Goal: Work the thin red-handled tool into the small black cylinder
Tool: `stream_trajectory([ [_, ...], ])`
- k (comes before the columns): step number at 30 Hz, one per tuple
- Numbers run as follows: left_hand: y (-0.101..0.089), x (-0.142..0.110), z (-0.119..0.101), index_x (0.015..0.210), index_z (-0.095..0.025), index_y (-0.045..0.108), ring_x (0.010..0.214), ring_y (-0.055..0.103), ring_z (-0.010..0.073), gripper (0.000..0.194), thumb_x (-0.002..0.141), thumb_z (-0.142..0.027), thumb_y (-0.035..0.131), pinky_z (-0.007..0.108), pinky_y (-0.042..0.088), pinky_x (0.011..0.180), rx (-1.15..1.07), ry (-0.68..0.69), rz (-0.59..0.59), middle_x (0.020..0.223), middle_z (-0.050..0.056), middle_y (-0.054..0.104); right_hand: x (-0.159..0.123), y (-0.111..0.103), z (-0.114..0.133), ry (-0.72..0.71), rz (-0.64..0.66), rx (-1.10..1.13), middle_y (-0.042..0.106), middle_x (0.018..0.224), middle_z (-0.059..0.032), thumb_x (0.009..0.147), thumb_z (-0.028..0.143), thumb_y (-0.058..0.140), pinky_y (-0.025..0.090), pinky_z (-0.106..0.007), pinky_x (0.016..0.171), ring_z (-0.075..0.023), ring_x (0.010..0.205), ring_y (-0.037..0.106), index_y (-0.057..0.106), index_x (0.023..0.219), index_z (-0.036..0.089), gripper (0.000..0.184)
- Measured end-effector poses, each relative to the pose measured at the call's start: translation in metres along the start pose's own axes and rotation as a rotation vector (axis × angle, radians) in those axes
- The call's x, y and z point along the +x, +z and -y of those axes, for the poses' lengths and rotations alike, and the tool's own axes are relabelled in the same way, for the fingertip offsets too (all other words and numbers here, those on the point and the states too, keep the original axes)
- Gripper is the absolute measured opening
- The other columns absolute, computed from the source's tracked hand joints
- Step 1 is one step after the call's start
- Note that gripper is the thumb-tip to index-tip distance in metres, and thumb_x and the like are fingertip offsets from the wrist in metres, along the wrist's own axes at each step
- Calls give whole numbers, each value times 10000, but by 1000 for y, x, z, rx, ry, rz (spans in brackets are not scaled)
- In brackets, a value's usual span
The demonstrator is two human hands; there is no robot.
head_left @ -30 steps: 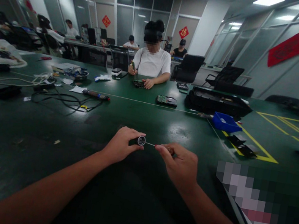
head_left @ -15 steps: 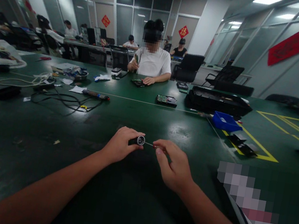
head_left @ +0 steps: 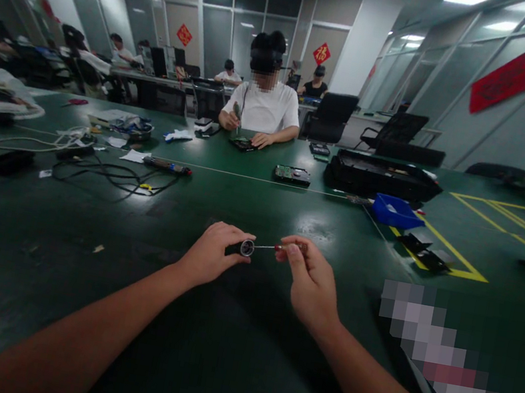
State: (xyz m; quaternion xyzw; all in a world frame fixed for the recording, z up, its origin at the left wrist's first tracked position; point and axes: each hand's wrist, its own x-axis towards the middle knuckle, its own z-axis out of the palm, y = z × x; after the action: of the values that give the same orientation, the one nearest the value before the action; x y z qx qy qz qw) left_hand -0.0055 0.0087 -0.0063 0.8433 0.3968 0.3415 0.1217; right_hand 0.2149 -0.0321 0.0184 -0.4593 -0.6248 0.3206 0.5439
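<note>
Between the thumb and fingers of my left hand (head_left: 212,252) is a small black cylinder (head_left: 247,247), its silver-rimmed round end facing me. The inside of that rim is too small to make out. My right hand (head_left: 316,280) grips a screwdriver (head_left: 278,248) by its reddish-brown handle, partly covered by the fingers. The thin metal shaft points left and its tip meets the cylinder's rim; whether it goes inside, I cannot tell. Both hands are held over the green table (head_left: 195,347).
Across the table a person (head_left: 271,106) works on a small dark device. A hard drive (head_left: 291,174), a black tray (head_left: 382,177) and a blue bin (head_left: 396,212) lie beyond my hands. Cables (head_left: 108,176) and a dark electric screwdriver (head_left: 166,166) are at left; a blurred-out flat object (head_left: 436,363) lies right.
My right fingers slid forward along the screwdriver handle, then shifted back and turned, with the thumb now on top. My left hand and the cylinder stay nearly still.
</note>
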Motion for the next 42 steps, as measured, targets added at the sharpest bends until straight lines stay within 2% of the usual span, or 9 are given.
stream_trajectory([
  [4,-1,1,0,1231,-277,659,1085,618,241,394,851,-300,760,442,427,957,19,-7,-10,1171,30,714,10,4,-11,254,-103,420,664,796,-22,896,448,621,544,-350,730,-168,717,640,659,902,195,256],
  [7,-1,1,-1,1226,-268,660,1079,622,240,387,854,-316,757,439,429,951,27,-20,-17,1158,29,720,13,3,-15,292,-149,506,653,786,-12,883,469,636,542,-336,708,-155,696,628,646,890,195,275],
  [9,-1,1,-2,1225,-255,659,1070,627,241,388,856,-325,755,438,430,951,21,-28,-16,1153,37,725,12,2,-14,204,-173,404,666,819,-15,907,472,612,539,-336,731,-160,727,641,643,924,201,273],
  [12,0,1,-4,1221,-248,660,1061,632,244,387,856,-340,754,439,433,947,12,-36,-20,1150,44,727,7,1,-9,74,-137,192,680,857,-30,955,456,552,536,-355,763,-180,775,662,626,979,205,263],
  [20,-1,0,-4,1213,-254,660,1069,633,241,387,846,-321,765,442,437,954,21,-45,-18,1150,33,728,-1,-1,2,-67,-21,-106,722,881,-49,999,398,494,531,-339,764,-190,817,701,620,1047,205,235],
  [22,0,0,-3,1212,-256,661,1072,632,239,392,840,-312,772,439,437,953,23,-42,-12,1156,29,728,-1,-3,6,-93,-18,-210,729,826,-40,967,411,551,516,-319,706,-190,764,701,650,991,205,230],
  [26,1,0,-2,1207,-256,666,1058,638,240,398,831,-322,780,429,443,934,21,-36,-6,1145,30,733,-2,-6,12,-168,-55,-448,633,602,11,887,444,658,409,-272,542,-141,540,588,626,691,207,309],
  [31,1,0,-2,1204,-247,665,1065,639,234,392,835,-314,779,426,438,940,12,-32,0,1151,30,732,-3,-4,13,-217,-76,-506,528,506,44,875,447,669,340,-253,474,-101,443,473,578,606,208,372],
  [42,-2,0,-4,1226,-261,661,1093,634,244,394,851,-334,759,443,426,962,18,-42,21,1170,39,726,-2,-7,13,-198,-51,-485,694,654,-8,908,438,635,431,-270,530,-149,555,619,665,754,211,276],
])
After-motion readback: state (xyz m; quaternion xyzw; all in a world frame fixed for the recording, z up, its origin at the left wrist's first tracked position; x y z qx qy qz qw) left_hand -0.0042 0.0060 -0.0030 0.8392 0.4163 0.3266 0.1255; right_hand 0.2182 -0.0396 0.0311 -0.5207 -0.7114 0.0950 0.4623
